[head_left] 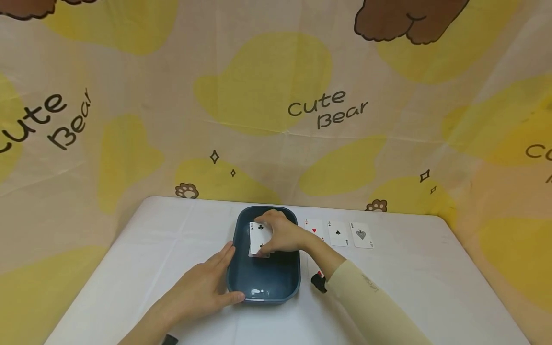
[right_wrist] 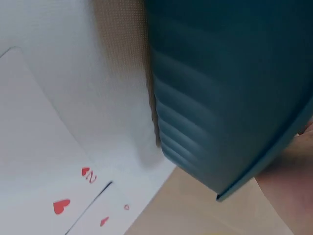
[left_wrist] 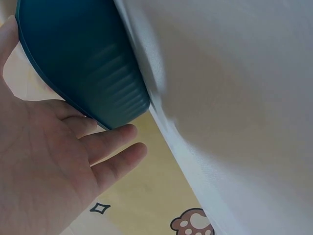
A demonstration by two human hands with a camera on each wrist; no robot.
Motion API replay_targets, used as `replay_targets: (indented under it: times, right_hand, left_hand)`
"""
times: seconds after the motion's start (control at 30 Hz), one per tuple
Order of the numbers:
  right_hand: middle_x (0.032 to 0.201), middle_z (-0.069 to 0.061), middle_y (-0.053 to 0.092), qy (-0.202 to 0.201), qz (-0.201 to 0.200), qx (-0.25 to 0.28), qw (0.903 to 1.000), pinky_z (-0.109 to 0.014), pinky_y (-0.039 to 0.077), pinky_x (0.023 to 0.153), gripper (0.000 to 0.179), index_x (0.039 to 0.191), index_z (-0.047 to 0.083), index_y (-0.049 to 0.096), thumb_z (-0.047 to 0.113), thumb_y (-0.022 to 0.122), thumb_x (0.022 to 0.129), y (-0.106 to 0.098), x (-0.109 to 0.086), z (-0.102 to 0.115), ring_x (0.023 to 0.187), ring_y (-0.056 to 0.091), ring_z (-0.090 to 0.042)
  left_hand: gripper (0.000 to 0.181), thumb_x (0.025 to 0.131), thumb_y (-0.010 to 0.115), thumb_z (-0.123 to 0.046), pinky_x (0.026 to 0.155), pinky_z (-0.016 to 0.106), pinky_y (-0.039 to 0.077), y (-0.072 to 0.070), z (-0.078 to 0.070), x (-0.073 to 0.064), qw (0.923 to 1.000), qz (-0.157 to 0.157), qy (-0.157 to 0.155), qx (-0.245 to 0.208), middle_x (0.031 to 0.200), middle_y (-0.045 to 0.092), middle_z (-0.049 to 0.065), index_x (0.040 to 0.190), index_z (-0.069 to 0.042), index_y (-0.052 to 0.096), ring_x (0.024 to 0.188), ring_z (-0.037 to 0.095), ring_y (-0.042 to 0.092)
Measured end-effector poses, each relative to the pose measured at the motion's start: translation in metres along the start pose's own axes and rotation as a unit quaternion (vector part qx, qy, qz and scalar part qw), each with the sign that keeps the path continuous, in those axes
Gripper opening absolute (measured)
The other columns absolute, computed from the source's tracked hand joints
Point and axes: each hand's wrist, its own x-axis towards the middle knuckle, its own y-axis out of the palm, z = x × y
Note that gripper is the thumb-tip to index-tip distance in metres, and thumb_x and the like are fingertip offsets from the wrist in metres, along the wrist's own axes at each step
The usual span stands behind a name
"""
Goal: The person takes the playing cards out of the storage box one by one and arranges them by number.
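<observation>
A dark blue tray [head_left: 258, 287] stands on the white table. Inside it, my right hand [head_left: 282, 232] holds a two of clubs playing card [head_left: 257, 235] by its far and near edges, thumb at the near one. The edge of another card shows just beneath it. My left hand [head_left: 202, 287] lies along the tray's left side, fingers nearly straight against the outer wall and thumb at the near corner. In the left wrist view, the fingertips [left_wrist: 128, 131] touch the tray's ribbed outside. The right hand is mostly hidden behind the tray in the right wrist view.
Right of the tray lie an ace of hearts [head_left: 314, 229], an ace of clubs [head_left: 338, 233] and an ace of spades [head_left: 362, 235] in a row. A two of hearts [right_wrist: 34, 147] lies nearer, partly under my right forearm. A printed cloth [head_left: 267, 96] hangs behind the table.
</observation>
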Motion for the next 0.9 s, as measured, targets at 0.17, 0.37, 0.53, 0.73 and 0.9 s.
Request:
replay_targets:
  times: [0.17,0.37,0.53,0.73,0.9]
  right_hand:
    - [0.145,-0.008,0.051,-0.006,0.0,0.003,1.0,-0.039,0.05,0.091,0.086,0.148,0.011,0.059,0.034,0.094,0.072,-0.005,-0.011,0.0,0.125,0.044,-0.025]
    - [0.144,-0.008,0.05,-0.011,-0.015,0.021,0.9996,-0.045,0.048,0.098,0.087,0.149,0.013,0.058,0.033,0.094,0.073,-0.009,-0.023,-0.005,0.127,0.044,-0.025]
    - [0.145,-0.006,0.051,-0.009,-0.026,0.022,0.9994,-0.048,0.048,0.099,0.085,0.148,0.014,0.059,0.034,0.093,0.072,-0.015,-0.033,-0.009,0.129,0.043,-0.025]
    - [0.149,-0.008,0.048,-0.013,-0.031,0.026,0.9991,-0.055,0.045,0.109,0.085,0.147,0.013,0.059,0.033,0.093,0.073,-0.021,-0.045,-0.011,0.136,0.041,-0.027]
    - [0.151,-0.01,0.046,-0.006,-0.037,0.018,0.9991,-0.057,0.043,0.11,0.084,0.147,0.014,0.059,0.033,0.093,0.073,-0.027,-0.054,-0.011,0.139,0.04,-0.03]
  left_hand:
    - [0.114,0.083,0.072,-0.074,0.11,0.062,0.045,0.0,0.0,0.001,1.0,0.002,-0.003,-0.002,0.172,0.027,0.007,0.166,-0.007,0.029,0.146,0.035,0.046]
    - [0.115,0.082,0.074,-0.074,0.11,0.06,0.045,0.002,-0.002,0.001,0.9999,0.004,-0.011,-0.002,0.172,0.027,0.006,0.166,-0.009,0.03,0.147,0.034,0.045]
    - [0.116,0.081,0.073,-0.076,0.11,0.061,0.045,0.002,-0.004,0.001,0.9998,0.008,-0.019,-0.002,0.172,0.028,0.007,0.166,-0.009,0.03,0.147,0.035,0.045]
    - [0.118,0.079,0.073,-0.077,0.11,0.063,0.045,0.001,-0.006,0.002,0.9995,0.014,-0.029,-0.004,0.172,0.028,0.007,0.166,-0.009,0.03,0.148,0.035,0.044]
    - [0.119,0.079,0.074,-0.077,0.109,0.062,0.046,0.0,-0.007,0.003,0.9993,0.012,-0.034,-0.005,0.171,0.028,0.008,0.166,-0.008,0.03,0.148,0.036,0.044]
